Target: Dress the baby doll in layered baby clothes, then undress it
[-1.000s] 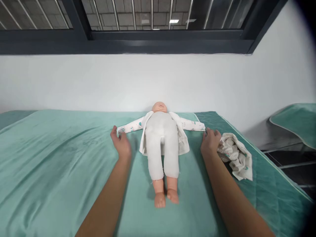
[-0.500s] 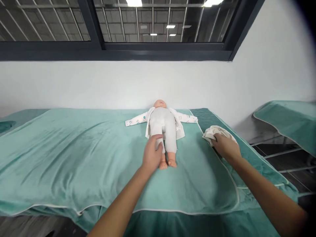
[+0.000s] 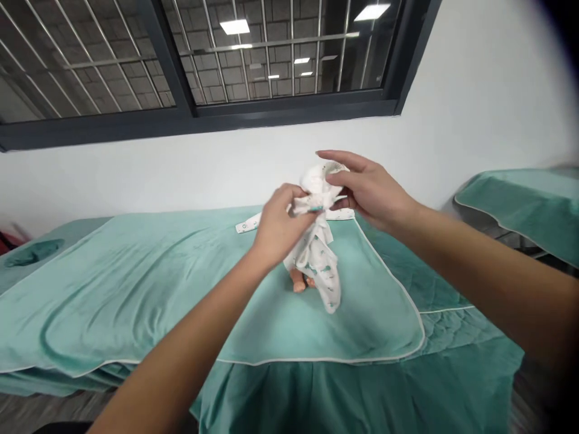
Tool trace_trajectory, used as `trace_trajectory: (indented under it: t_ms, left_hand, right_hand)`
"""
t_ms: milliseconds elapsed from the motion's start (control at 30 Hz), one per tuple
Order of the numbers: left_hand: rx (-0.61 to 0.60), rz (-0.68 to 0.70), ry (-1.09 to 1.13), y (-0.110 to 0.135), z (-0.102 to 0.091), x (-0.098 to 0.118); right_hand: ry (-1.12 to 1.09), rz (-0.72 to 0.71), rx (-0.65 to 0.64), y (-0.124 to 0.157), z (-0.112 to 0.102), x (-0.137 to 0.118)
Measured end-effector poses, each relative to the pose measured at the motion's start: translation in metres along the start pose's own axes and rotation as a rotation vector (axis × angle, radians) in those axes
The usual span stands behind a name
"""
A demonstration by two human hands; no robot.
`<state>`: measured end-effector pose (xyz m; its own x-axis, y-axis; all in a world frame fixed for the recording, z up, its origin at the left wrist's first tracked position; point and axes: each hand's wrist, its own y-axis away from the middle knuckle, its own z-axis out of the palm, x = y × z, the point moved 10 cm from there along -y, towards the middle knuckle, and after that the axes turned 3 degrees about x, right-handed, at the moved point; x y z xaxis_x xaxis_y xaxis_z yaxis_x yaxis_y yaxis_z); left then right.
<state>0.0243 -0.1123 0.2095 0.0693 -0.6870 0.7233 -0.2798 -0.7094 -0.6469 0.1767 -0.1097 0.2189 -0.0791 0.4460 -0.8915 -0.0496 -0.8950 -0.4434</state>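
Note:
A bunched pair of white baby pants (image 3: pixel 323 265) with a small print hangs in the air between my hands, one leg dangling down. My left hand (image 3: pixel 283 223) pinches its gathered edge between thumb and fingers. My right hand (image 3: pixel 368 187) grips the upper part with thumb and lower fingers, the index finger raised. Behind the cloth lies a baby doll, mostly hidden. Only its feet (image 3: pixel 298 281) and the spread sleeves of its printed shirt (image 3: pixel 248 225) show.
A green blanket (image 3: pixel 149 283) with pale piping covers the bed under the doll. A white wall (image 3: pixel 190 175) and a dark-framed barred window (image 3: pixel 271 108) stand behind. To the right is another green-covered surface (image 3: pixel 520 196).
My right hand has brought the pants from the bed's right side up over the doll. My left hand has left the doll's leg and now holds the pants too. The view has tilted.

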Motion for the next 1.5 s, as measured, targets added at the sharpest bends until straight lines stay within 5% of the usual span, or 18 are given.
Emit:
trace_trajectory:
  t_ms: [200, 467, 633, 1067, 1300, 1400, 1500]
  left_hand:
    - [0.150, -0.028, 0.293, -0.024, -0.047, 0.035]
    - [0.102, -0.144, 0.415, -0.017, -0.059, 0.038]
    - [0.086, -0.181, 0.436, -0.015, -0.055, 0.026]
    - [0.075, -0.220, 0.268, -0.011, -0.055, -0.011]
    - [-0.404, -0.408, 0.190, 0.004, -0.019, -0.029]
    - [-0.273, -0.382, 0.335, -0.002, -0.024, -0.031]
    - [-0.149, -0.364, 0.462, -0.010, -0.024, -0.036]
  right_hand:
    - [0.127, -0.090, -0.141, -0.021, 0.008, -0.033]
    - [0.430, -0.460, -0.040, 0.025, 0.033, -0.099]
    - [0.476, -0.245, -0.285, 0.021, 0.059, -0.056]
    - [0.291, 0.048, -0.185, 0.006, 0.021, -0.009]
    - [0.078, 0.079, -0.126, 0.006, 0.022, 0.002]
    - [0.077, 0.092, -0.085, 0.006, 0.017, 0.005]
    - [0.206, 0.158, -0.247, 0.012, 0.029, 0.018]
